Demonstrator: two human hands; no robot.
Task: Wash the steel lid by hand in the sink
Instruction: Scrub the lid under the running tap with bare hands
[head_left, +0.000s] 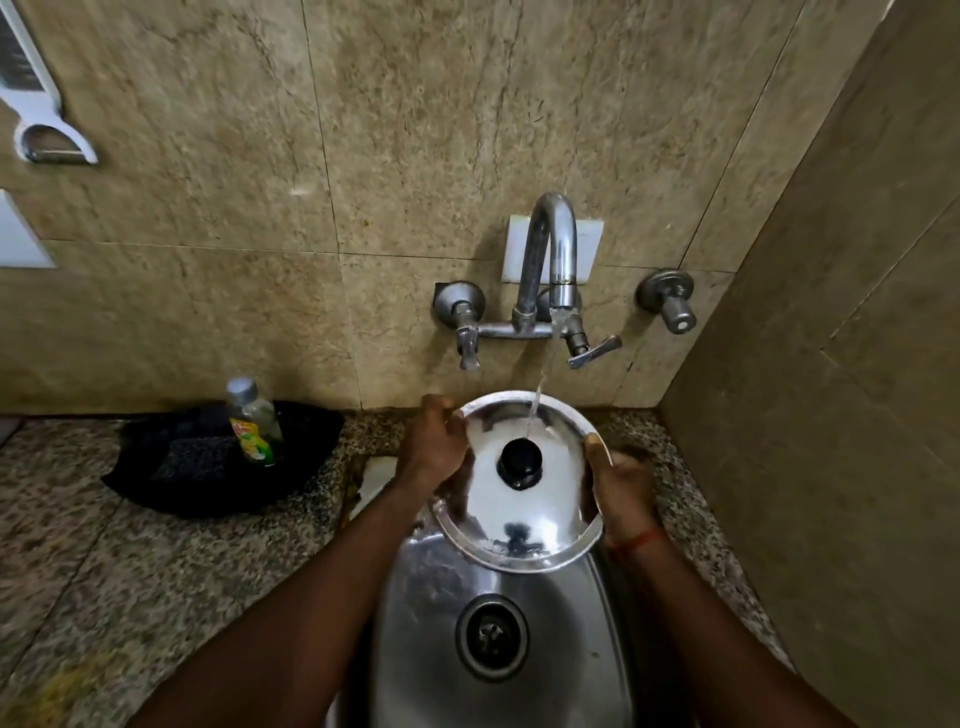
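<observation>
A round steel lid (519, 512) with a black knob (520, 461) is held tilted above the steel sink (415, 613), its top side facing me. My left hand (434, 447) grips the lid's left rim. My right hand (621, 491) holds the right rim from behind. A thin stream of water falls from the tap (553, 260) onto the lid just above the knob. The sink drain (491, 636) lies below the lid.
A dish soap bottle (254, 423) stands in a black tray (218, 457) on the speckled granite counter (104, 571) to the left. Tap handles (592, 351) stick out from the tiled wall. A side wall closes in on the right.
</observation>
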